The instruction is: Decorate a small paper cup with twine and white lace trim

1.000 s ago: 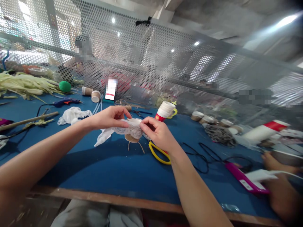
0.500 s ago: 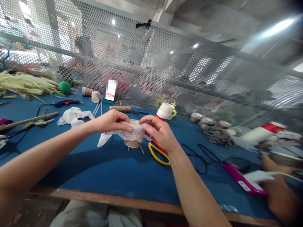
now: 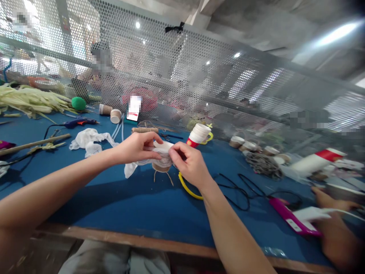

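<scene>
Between my hands is a small brown cup [image 3: 161,168] with a pale rim. White lace [image 3: 164,160] wraps round its upper side, and two thin twine ends hang below it. My left hand [image 3: 139,146] grips the cup from the left, thumb in front and fingers behind the rim. My right hand [image 3: 189,161] pinches the lace at the rim's right side, fingertips closed together. A loose tail of lace droops under my left hand, and more white lace [image 3: 89,139] lies bunched to the left. Scissors with yellow handles [image 3: 189,190] lie partly hidden beneath my right hand.
Behind are a twine roll [image 3: 145,130], a phone [image 3: 134,108] and stacked white cups [image 3: 200,131]. A blue glue gun [image 3: 81,122] lies left. At right are a purple power strip [image 3: 293,217], black cable and another person's hand [image 3: 332,201]. A perforated metal screen [image 3: 171,76] stands behind the table.
My right hand has shifted slightly left and closed in on the cup's rim, covering more of the scissors. The lace sits tighter round the cup, and its loose tail has moved a little right.
</scene>
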A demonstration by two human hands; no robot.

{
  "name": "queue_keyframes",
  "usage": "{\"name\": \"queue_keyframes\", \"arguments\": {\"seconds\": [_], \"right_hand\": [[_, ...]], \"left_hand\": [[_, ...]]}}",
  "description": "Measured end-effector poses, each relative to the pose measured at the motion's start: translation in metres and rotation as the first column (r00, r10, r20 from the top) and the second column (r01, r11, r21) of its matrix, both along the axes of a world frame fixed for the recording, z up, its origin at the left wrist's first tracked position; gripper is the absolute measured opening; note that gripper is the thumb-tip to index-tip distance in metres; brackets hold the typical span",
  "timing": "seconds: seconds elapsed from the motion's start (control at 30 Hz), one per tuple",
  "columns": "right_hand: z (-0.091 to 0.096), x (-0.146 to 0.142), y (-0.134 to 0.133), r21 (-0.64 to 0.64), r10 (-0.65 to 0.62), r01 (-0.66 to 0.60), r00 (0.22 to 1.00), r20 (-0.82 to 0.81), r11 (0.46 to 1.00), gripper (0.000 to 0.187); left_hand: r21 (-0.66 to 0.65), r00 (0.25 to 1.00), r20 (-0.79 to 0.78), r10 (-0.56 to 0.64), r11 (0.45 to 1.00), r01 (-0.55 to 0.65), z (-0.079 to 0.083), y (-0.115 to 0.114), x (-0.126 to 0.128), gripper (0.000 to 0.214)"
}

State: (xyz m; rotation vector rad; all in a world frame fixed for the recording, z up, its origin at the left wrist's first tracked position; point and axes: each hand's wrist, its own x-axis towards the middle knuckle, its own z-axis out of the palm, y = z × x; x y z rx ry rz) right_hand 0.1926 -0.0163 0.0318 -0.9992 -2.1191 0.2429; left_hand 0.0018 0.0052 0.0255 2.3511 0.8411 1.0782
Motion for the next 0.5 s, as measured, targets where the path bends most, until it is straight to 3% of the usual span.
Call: {"name": "queue_keyframes", "arguments": {"seconds": [0.23, 0.5], "right_hand": [[0.009, 0.011, 0.000, -0.195, 0.021, -0.077, 0.961, -0.276, 0.978, 0.017], [0.006, 0.016, 0.003, -0.304, 0.086, -0.212, 0.922, -0.378, 0.929, 0.014]], "left_hand": [[-0.141, 0.987, 0.147, -0.069, 0.986, 0.090, 0.010, 0.002, -0.009, 0.032], [-0.175, 0.980, 0.107, -0.169, 0.967, 0.186, 0.010, 0.002, -0.009, 0.036]]}}
